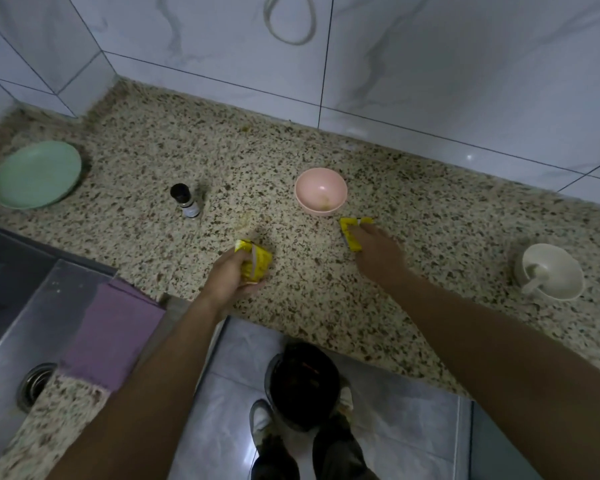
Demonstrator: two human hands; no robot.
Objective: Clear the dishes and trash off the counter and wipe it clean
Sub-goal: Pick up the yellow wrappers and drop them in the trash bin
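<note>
While both arms reach over the speckled stone counter [326, 306], the left hand [231, 277] is closed around a crumpled yellow wrapper [255, 261], held just above the counter's front edge. The right hand [378, 252] lies on a second yellow wrapper [350, 233]; its fingers are blurred, so whether they have closed on it cannot be told. A pink bowl [321, 195] sits just beyond the right hand, apart from it. A small dark-capped bottle [187, 200] stands beyond the left hand, and a green plate [35, 174] lies further to that side, near the wall corner. A white bowl [549, 275] holding a spoon [534, 282] sits well outside the right hand. Bare counter lies open between the hands and behind the pink bowl to the tiled wall. A steel sink [14, 323] adjoins the counter outside the left arm, a purple cloth [111, 327] draped over its edge. A dark bin [302, 382] stands on the floor below the front edge, its contents indistinct.
</note>
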